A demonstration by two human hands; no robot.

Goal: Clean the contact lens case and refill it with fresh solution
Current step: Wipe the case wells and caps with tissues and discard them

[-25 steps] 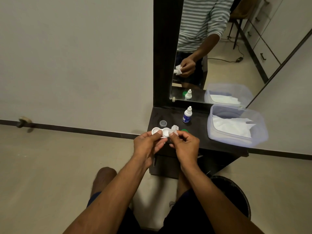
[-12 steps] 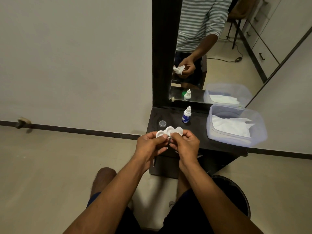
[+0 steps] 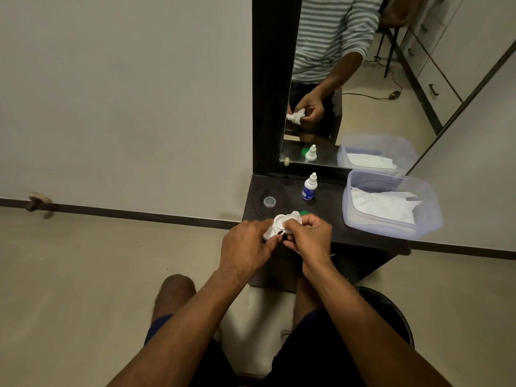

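Currently wiping the contact lens case (image 3: 280,222) dry, both hands at work above the front edge of the dark stand (image 3: 329,216).

Case is held off the surface, open wells facing up; left hand (image 3: 245,247) pinches its near left end, right hand (image 3: 308,236) pinches a wad of white tissue (image 3: 295,217) against the right well. Judgement: steady the case with the left, twist the tissue into each well and around the threads, leave no lint. Loose clear cap (image 3: 269,201) and green cap (image 3: 304,213) lie on the stand just beyond the hands; keep them face-up and untouched. Solution bottle (image 3: 309,187) stands upright behind, within reach for refill. Tub of spare tissues (image 3: 391,202) sits right.
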